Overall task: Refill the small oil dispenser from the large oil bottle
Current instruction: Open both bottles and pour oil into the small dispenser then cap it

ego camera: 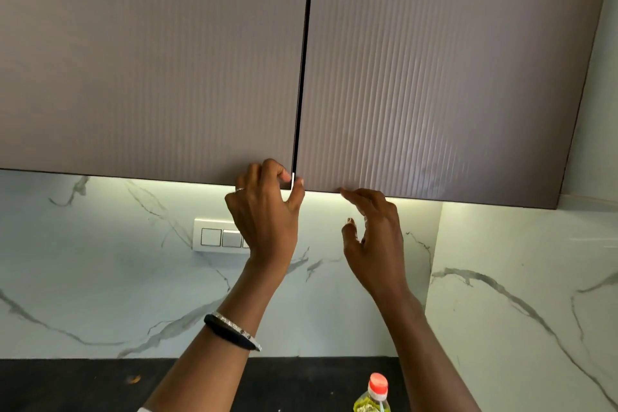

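A large oil bottle (374, 395) with a red cap and yellow oil stands on the dark counter at the bottom edge; only its top shows, between my forearms. Both hands are raised to the overhead cabinet. My left hand (267, 211) curls its fingers and thumb round the lower corner of the left cabinet door (150, 60), right at the gap between the doors. My right hand (374, 234) has relaxed fingers, and its index fingertip touches the bottom edge of the right cabinet door (434, 77). The small dispenser is not in view.
Both ribbed grey-brown doors sit almost flush, with a thin dark gap between them. A lit white marble backsplash (100, 278) carries a switch plate (217, 239) behind my left hand. The black counter (67, 385) runs along the bottom. A marble side wall (518, 294) stands at right.
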